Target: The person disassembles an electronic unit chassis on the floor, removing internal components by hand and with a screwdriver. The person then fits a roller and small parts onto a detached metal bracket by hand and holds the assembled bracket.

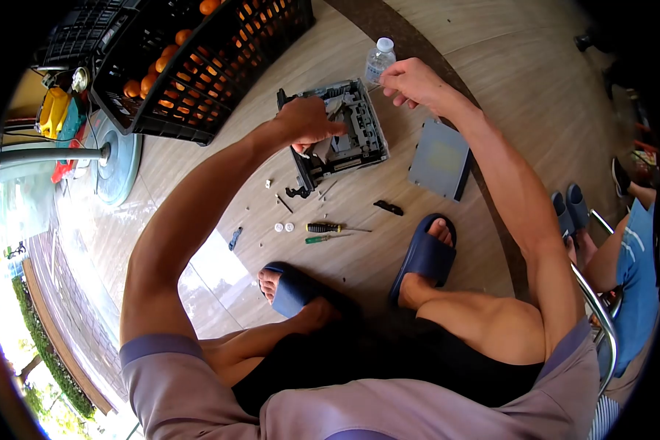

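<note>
An opened disc-drive-like device (pixel 370 121) lies on the floor, its inner frame and mechanism exposed. My left hand (pixel 308 121) is over its left side, fingers curled round a crumpled greyish piece that looks like cloth or tissue (pixel 320 149). Farther right, my right hand (pixel 416 82) is raised with fingers bent together; whatever is between them, if anything, cannot be made out. Just beyond its fingertips stands a clear plastic bottle (pixel 378 64) with a white cap. A flat grey metal cover (pixel 438 160) rests right of the device.
Nearer my feet lie a yellow-black screwdriver (pixel 323 228), a green-handled screwdriver (pixel 320 239), two white round pieces (pixel 284 228), a black plastic part (pixel 388 207) and small screws. A black crate (pixel 176 121) of orange fruit and a fan base (pixel 115 165) stand left. Another person's leg (pixel 600 253) is at right.
</note>
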Demonstrator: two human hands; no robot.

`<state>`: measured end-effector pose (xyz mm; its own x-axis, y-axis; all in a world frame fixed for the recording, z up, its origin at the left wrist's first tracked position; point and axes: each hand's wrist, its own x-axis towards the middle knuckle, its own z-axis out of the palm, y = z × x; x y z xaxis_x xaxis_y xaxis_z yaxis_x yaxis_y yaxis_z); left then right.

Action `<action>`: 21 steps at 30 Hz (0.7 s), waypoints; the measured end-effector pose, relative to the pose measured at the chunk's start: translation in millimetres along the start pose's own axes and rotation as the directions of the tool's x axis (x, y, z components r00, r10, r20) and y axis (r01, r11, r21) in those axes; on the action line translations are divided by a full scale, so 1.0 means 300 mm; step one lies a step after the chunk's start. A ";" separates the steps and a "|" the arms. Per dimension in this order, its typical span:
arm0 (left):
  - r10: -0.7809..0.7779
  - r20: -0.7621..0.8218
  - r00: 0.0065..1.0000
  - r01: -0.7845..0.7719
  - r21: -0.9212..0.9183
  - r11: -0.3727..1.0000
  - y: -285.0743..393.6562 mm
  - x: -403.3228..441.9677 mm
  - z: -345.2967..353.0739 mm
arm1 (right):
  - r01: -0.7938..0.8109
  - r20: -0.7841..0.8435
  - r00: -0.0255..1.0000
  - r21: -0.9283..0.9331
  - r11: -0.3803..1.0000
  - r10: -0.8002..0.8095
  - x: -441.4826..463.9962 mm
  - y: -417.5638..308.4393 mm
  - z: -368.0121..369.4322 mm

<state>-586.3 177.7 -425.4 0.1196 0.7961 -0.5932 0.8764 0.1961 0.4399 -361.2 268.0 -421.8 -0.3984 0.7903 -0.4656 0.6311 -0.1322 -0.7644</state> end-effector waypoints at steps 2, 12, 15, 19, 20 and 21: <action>-0.030 0.057 0.998 0.030 -0.008 1.000 0.007 0.000 0.015 | 0.009 0.002 1.000 0.012 1.000 -0.009 -0.001 0.006 -0.009; -0.080 0.020 0.997 0.082 -0.214 0.973 0.031 0.007 0.059 | -0.005 -0.003 1.000 0.011 1.000 0.005 0.000 0.027 0.004; -0.096 -0.023 0.995 0.087 -0.255 0.963 0.004 0.035 0.076 | 0.012 0.002 1.000 0.002 1.000 -0.012 -0.001 0.023 0.004; -0.093 0.012 0.996 0.092 -0.337 0.937 -0.027 0.064 0.075 | 0.012 -0.017 1.000 0.023 1.000 -0.012 0.009 0.026 0.008; -0.057 0.014 0.998 0.059 -0.277 0.959 -0.032 0.064 0.069 | 0.013 -0.018 1.000 0.024 1.000 -0.012 0.008 0.023 0.005; -0.023 0.020 1.000 0.027 -0.217 0.976 -0.038 0.064 0.065 | 0.012 -0.018 1.000 0.026 1.000 -0.011 0.007 0.022 0.005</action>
<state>-584.9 179.4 -455.1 0.1092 0.7795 -0.6168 0.7572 0.3367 0.5596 -358.9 267.7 -428.5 -0.3937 0.8022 -0.4488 0.6087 -0.1384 -0.7812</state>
